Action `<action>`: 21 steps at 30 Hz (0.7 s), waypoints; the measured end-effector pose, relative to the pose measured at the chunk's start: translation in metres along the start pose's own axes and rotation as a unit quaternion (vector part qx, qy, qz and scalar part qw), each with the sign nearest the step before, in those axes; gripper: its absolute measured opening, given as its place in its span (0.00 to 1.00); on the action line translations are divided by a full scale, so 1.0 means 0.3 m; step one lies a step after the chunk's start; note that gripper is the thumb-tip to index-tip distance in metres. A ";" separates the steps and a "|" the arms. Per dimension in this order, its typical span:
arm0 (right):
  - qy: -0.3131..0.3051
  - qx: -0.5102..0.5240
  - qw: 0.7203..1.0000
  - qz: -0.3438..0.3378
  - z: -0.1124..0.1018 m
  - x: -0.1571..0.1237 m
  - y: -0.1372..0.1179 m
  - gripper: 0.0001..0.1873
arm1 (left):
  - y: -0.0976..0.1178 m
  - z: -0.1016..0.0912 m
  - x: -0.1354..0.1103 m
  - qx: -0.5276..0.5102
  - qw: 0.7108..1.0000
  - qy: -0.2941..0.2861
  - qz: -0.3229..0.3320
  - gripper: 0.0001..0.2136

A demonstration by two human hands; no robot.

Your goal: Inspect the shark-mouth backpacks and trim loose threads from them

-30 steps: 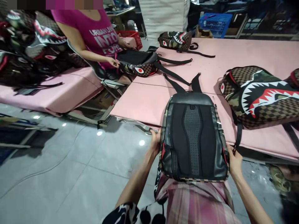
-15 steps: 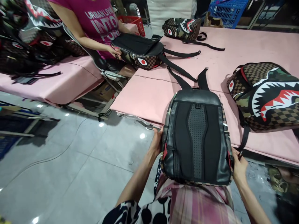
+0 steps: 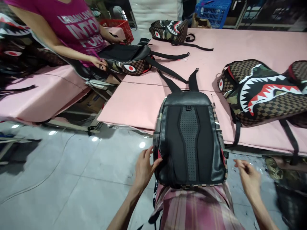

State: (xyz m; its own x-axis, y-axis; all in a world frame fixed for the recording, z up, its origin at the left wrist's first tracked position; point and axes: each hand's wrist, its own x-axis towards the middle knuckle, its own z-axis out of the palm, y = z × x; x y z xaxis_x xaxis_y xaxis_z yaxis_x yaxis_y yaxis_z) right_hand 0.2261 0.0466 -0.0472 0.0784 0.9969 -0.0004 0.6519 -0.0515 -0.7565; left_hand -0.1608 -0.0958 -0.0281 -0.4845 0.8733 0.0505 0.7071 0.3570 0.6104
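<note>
A black-backed backpack [image 3: 172,137] lies with its padded back panel up, its lower end on my lap and its upper end on the pink table edge. Two black shoulder straps stretch from its top over the table. My left hand [image 3: 145,167] is at the backpack's left side, thumb and fingers apart, the thumb at the red-trimmed edge. Off the right side, apart from the bag, is my right hand [image 3: 249,179]. Its fingers are curled and pinched together; what they hold, if anything, is too small to make out.
More shark-mouth checkered backpacks [image 3: 268,92] lie at the right of the pink table [image 3: 129,105], another bag [image 3: 169,31] at its back. On the left, a co-worker in a magenta shirt [image 3: 79,28] handles a similar bag [image 3: 130,60]. A blue crate [image 3: 213,12] stands behind.
My right hand has let go of the backpack's right side and moved outward. My left hand's hold has loosened, fingers spreading. The view has turned right.
</note>
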 end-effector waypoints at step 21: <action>0.019 0.229 0.972 0.051 0.126 0.173 -0.145 0.20 | 0.109 0.121 0.008 -0.219 0.965 0.122 -0.076 0.14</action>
State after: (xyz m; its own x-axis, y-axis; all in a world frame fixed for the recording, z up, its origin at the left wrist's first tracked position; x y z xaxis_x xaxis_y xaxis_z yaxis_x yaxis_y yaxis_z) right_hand 0.1733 0.1028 -0.0391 0.1589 0.9846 -0.0734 0.2364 -0.1102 -0.9654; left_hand -0.1203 -0.0701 -0.0367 -0.7101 0.6990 0.0848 0.3575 0.2542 0.8987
